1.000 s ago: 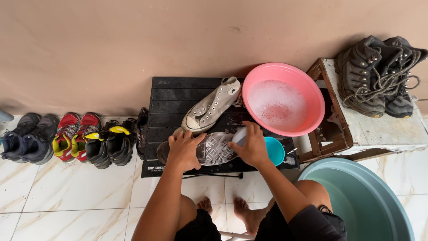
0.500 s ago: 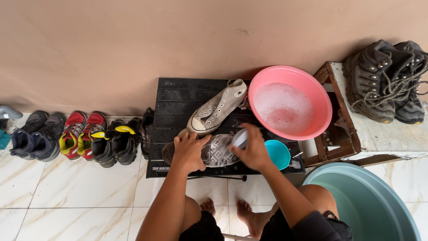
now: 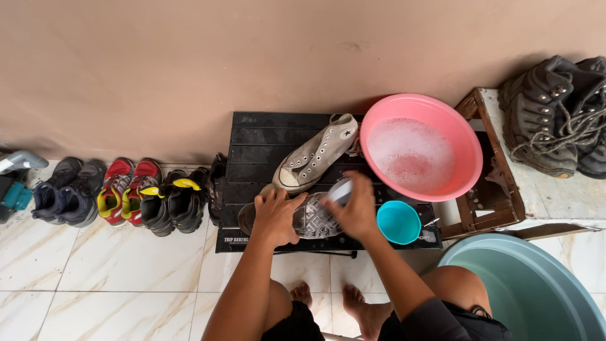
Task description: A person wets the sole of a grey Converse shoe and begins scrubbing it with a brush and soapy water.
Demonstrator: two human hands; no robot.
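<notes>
Along the wall at far left stands a row of shoes on the tile: a dark pair [image 3: 66,191], a red pair [image 3: 126,189], then a black pair with yellow tabs [image 3: 170,201]. Next comes the low black slatted table [image 3: 265,136], and on its near edge lies the shoe being worked, sole [image 3: 312,221] turned up, its long axis running left to right across the person's front. The left hand [image 3: 274,218] is clamped over the heel end, fingers curled down around the sole's rim, so the shoe stretches away to the right of those fingers. The left forearm comes up from below, angled slightly rightward. Behind, a grey high-top [image 3: 315,155] lies tilted on the table, toe toward the person and ankle toward the pink basin.

Over the toe half sits the right hand [image 3: 356,211], closed around a pale brush [image 3: 339,189] whose end shows above the knuckles; the hand is a little blurred, and the bristles are hidden, so I cannot tell whether they touch the sole. Both hands are on the shoe. The right forearm crosses up from lower right. Just beside that hand is a small teal cup [image 3: 399,222], and behind it the pink basin [image 3: 467,148] of soapy water. Farther right, a wooden crate [image 3: 489,208], brown boots [image 3: 555,117] on a ledge, and a big green tub [image 3: 536,290] at the lower corner
</notes>
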